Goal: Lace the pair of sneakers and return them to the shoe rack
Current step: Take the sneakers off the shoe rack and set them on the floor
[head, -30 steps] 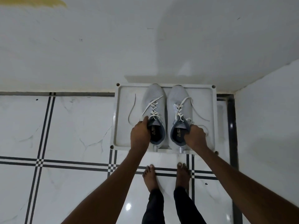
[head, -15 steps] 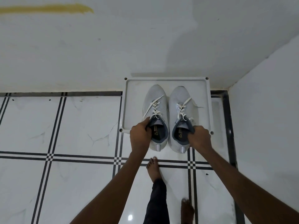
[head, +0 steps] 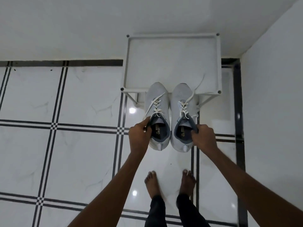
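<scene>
Two light grey sneakers with white laces hang side by side in the air in front of the white shoe rack. My left hand grips the collar of the left sneaker at its outer side. My right hand grips the collar of the right sneaker the same way. The toes overlap the rack's front rail in the view. Loose lace ends trail off the right sneaker toward the rack's top shelf, which holds nothing.
The rack stands in a corner, with a white wall behind and another wall to the right. My bare feet stand on glossy white tiles with black lines, just short of the rack.
The sneakers were resting on the rack's top shelf a second ago. Both hands have lifted them off and drawn them back toward me, and I have stepped back.
</scene>
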Demonstrator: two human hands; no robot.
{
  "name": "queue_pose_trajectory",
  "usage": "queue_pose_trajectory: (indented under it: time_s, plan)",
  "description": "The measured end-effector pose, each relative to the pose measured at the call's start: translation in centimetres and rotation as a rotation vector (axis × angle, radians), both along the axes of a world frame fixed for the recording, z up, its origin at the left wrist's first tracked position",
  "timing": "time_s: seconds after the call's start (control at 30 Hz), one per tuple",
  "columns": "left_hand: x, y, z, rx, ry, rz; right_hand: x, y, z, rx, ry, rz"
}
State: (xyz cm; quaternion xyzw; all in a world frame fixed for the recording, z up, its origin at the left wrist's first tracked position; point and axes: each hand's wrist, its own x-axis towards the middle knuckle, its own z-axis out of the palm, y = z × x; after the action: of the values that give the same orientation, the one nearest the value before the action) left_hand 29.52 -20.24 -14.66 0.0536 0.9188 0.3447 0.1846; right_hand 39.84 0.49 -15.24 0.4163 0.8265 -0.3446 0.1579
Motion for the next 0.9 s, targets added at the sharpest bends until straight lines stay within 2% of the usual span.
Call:
queue_pose_trajectory:
  time_s: [0.13,0.3,0.43,0.63,0.9]
  plan:
    - [1.9,-1.5,-6.1,0.022,-0.01,0.013,1.5,-2.6,-5.9,0.062,0.036,-0.003]
    - [2.8,-2.5,-12.7,0.089,0.025,0.131,2.2,-5.2,-13.3,0.223,0.12,-0.038]
    - [4.4,-4.2,-15.3,0.101,0.09,0.119,3.8,-7.3,-15.4,0.194,0.143,-0.096]
    - [5.8,-6.7,-19.3,-0.06,0.008,0.029,5.1,-9.0,-18.3,0.096,0.04,-0.045]
    - [4.3,-6.6,-31.2,-0.134,-0.012,-0.035,3.4,-9.6,-30.4,0.053,-0.003,-0.066]
